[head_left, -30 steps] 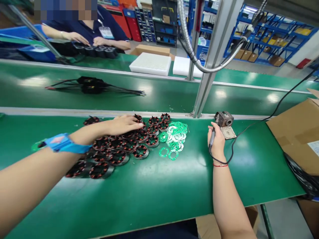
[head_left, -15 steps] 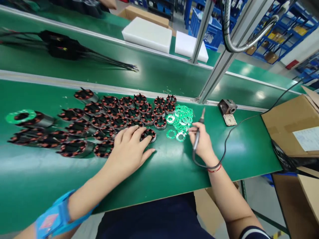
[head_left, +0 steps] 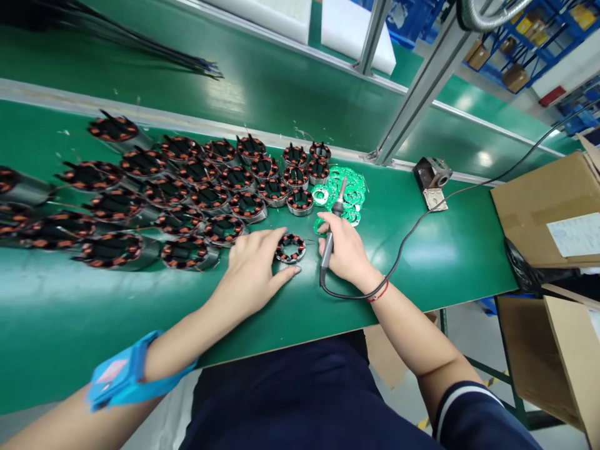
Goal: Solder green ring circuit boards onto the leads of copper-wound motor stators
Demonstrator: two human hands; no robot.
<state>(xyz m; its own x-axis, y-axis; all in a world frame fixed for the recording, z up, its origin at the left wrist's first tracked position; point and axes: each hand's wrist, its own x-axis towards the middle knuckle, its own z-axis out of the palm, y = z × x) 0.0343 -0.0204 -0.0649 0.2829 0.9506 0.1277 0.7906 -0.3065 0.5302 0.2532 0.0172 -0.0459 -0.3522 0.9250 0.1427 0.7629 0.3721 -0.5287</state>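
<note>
A copper-wound motor stator [head_left: 290, 249] stands on the green bench between the thumb and fingers of my left hand [head_left: 253, 270], which is closed around its left side. In my right hand [head_left: 347, 249] is a soldering iron [head_left: 328, 247], its metal tip pointing up and away from me. The iron's tip appears over a pile of green ring-shaped circuit boards [head_left: 349, 190]. From the handle, a black cable loops past my right wrist. To the left, several more stators [head_left: 225, 230] stand in rows close to my left hand.
A small metal block-like holder [head_left: 431, 174] with a pale pad in front sits at the back right. A cardboard box [head_left: 544, 215] stands at the bench's right end. An upright metal post [head_left: 417, 94] rises from the rear rail. Black cables [head_left: 154, 44] lie beyond it.
My left hand has brought the stator toward me, away from the rows. My right hand has moved left with the soldering iron, closer to the stator. The view has tipped downward.
</note>
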